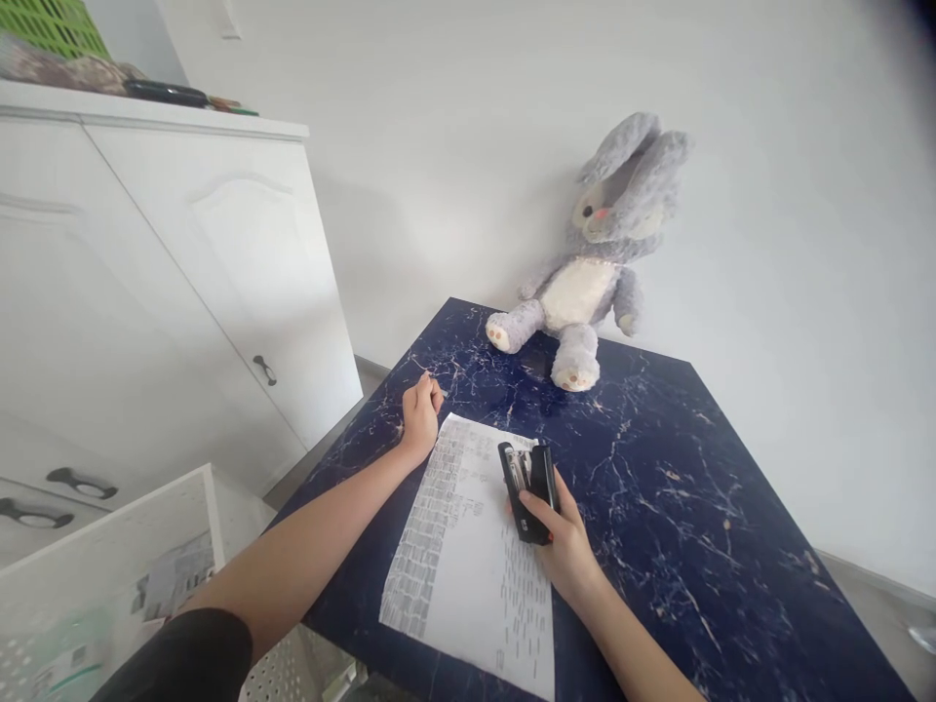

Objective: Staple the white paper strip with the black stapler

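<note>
My right hand (568,546) is wrapped round a black stapler (539,497) above the printed paper. The stapler's top is swung apart, and its metal magazine shows. My left hand (422,417) is closed beside the paper's far left corner. A small greyish bit shows at its fingertips, too small to name. Under the stapler, the white sheet of paper (468,575) lies on the table, dense with print along its left side. Part of its right edge is hidden by my right hand.
The dark blue marble-patterned table (658,487) stands against a white wall. A grey plush rabbit (581,292) sits at its far edge. To the left are a white cabinet (241,263) and, lower down, a white perforated basket (212,517) with packets inside.
</note>
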Action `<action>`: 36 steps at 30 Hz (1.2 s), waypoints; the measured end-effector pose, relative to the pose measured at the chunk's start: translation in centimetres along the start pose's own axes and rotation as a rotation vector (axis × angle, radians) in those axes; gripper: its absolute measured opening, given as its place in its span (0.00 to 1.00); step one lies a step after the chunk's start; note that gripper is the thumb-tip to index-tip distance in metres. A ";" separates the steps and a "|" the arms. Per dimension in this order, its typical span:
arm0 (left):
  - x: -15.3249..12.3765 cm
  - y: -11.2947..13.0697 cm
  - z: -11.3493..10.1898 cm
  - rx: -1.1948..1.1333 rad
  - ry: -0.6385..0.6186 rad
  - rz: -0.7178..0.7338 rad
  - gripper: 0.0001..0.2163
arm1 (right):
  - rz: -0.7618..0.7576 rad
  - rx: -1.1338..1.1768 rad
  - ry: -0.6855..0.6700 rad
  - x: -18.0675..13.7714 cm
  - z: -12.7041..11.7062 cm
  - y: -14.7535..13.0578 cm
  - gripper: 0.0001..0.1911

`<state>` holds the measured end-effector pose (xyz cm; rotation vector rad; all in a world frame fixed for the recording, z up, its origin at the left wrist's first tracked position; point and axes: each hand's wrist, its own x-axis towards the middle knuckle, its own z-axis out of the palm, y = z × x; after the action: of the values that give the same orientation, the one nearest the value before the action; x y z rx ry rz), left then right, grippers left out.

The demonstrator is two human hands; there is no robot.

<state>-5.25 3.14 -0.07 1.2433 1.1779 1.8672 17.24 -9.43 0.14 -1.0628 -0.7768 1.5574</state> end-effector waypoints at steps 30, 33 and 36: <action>-1.3 0.4 1.0 -0.024 -0.656 -0.171 0.29 | -0.058 0.004 -0.034 0.1 0.3 -0.4 0.19; -1.3 0.5 1.0 -0.037 -0.643 -0.176 0.29 | -0.054 0.011 -0.032 0.2 0.2 -0.3 0.19; -1.4 0.4 1.0 -0.056 -0.620 -0.215 0.28 | -0.040 0.011 -0.021 0.2 0.0 -0.3 0.22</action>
<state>-3.79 2.19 -0.10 1.4532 0.8657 1.2146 17.29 -9.18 0.33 -1.0178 -0.7983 1.5393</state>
